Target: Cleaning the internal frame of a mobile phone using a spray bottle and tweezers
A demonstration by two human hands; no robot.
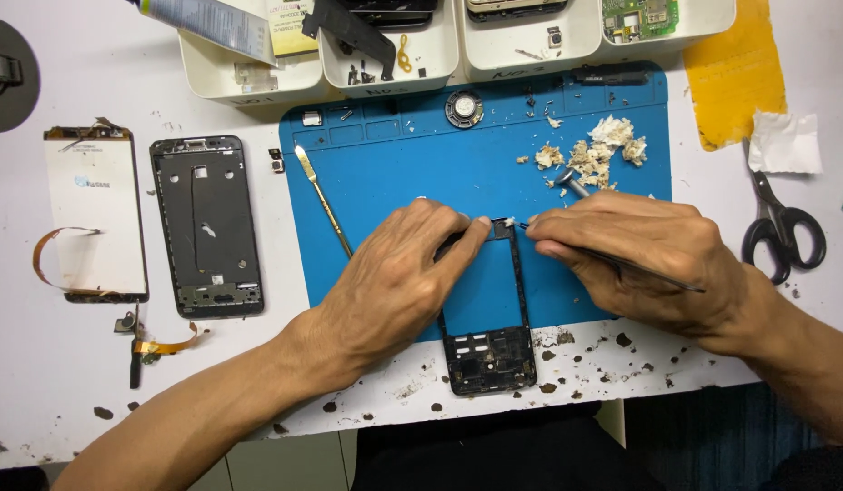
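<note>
Bright even overhead light — sharp, soft shadows

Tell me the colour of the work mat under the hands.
Blue mat, shown in the head view.

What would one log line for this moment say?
left hand: steadies black phone frame | right hand: tweezers at frame's top edge | surface: blue mat

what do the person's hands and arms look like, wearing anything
Both are bare. The left hand and the right hand have no gloves, and no rings, watch or wristband show. The forearms are uncovered as far as the picture shows them, with no sleeve in view on either side. The fingernails that show are short. No marks or tattoos show.
</note>
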